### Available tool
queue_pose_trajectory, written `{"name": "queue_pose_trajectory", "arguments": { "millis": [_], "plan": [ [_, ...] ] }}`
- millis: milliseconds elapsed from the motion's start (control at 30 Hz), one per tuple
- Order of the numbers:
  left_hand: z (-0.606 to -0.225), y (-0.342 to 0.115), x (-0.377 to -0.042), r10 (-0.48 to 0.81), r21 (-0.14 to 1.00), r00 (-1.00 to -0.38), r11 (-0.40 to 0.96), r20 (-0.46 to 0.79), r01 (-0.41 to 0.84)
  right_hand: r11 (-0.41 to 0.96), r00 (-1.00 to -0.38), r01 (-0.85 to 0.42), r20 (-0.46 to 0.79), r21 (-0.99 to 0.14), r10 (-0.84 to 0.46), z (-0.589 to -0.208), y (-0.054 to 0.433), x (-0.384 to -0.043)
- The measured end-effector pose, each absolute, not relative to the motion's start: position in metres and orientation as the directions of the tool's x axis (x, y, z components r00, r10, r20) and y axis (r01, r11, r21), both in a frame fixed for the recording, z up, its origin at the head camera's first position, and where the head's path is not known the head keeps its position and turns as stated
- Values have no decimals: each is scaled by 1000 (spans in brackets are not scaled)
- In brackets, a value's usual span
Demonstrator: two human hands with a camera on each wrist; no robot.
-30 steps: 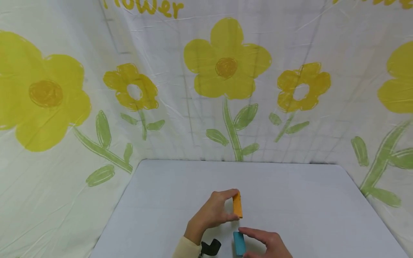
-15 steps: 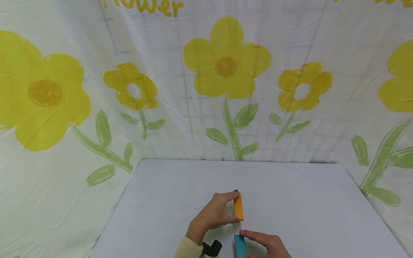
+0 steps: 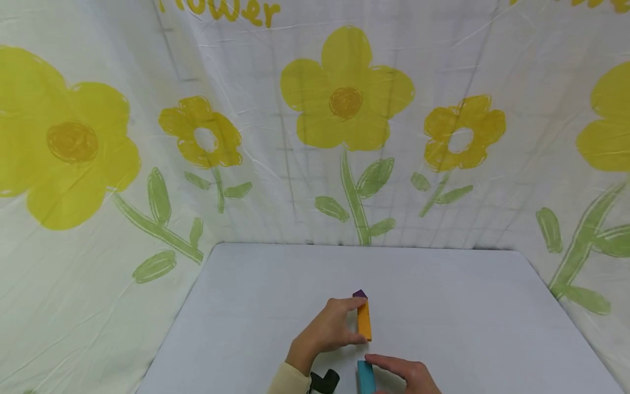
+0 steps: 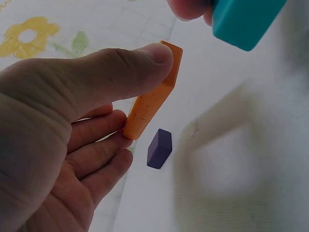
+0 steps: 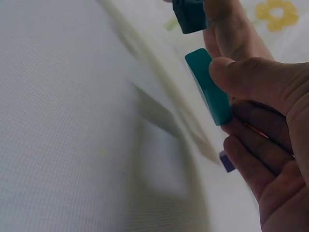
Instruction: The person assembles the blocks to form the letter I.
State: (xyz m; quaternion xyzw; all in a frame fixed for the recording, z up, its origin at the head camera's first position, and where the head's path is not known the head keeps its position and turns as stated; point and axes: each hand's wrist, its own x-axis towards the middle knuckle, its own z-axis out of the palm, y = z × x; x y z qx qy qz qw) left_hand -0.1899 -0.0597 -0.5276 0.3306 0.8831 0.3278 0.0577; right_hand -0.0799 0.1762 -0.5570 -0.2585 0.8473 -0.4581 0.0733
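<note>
My left hand (image 3: pixel 326 331) pinches a narrow orange block (image 3: pixel 364 324) lengthwise, thumb at one end and fingers at the other. Just beyond the orange block lies a small purple block (image 3: pixel 360 294) with slanted sides; the left wrist view shows it standing on the table, below the orange one. Nearer the person, my right hand (image 3: pixel 412 375) holds a teal block (image 3: pixel 366 376) by its ends. That teal block runs off the bottom edge of the head view, but shows whole between thumb and fingers in the right wrist view. Both held blocks hang above the table.
A white table (image 3: pixel 467 306) with rounded far corners spreads under the hands. Behind it hangs a pale curtain (image 3: pixel 275 213) printed with yellow flowers. A dark wrist camera (image 3: pixel 326 381) sits on the left wrist beside a cream sleeve (image 3: pixel 289 378).
The left hand has come slightly nearer the person with the orange block, bringing the purple block into sight beyond it. The right hand and teal block have shifted slightly down in the head view.
</note>
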Motion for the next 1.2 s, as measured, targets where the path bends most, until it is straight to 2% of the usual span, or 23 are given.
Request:
{"name": "queue_pose_trajectory", "arguments": {
  "millis": [233,533,833,1200],
  "plan": [
    [-533,-61,-190,622,616,-774,568,114,546,447,-856,-355,93,-821,-508,-559,176,-81],
    [-541,-59,-191,597,660,-801,585,44,471,441,-856,-343,83,-829,-510,-563,173,-79],
    [-545,-59,-194,590,676,-807,585,24,448,473,-869,-300,32,-828,-495,-565,171,-79],
    [-551,-57,-194,576,691,-817,596,-12,410,482,-872,-299,30,-824,-489,-578,172,-81]
  ]
}}
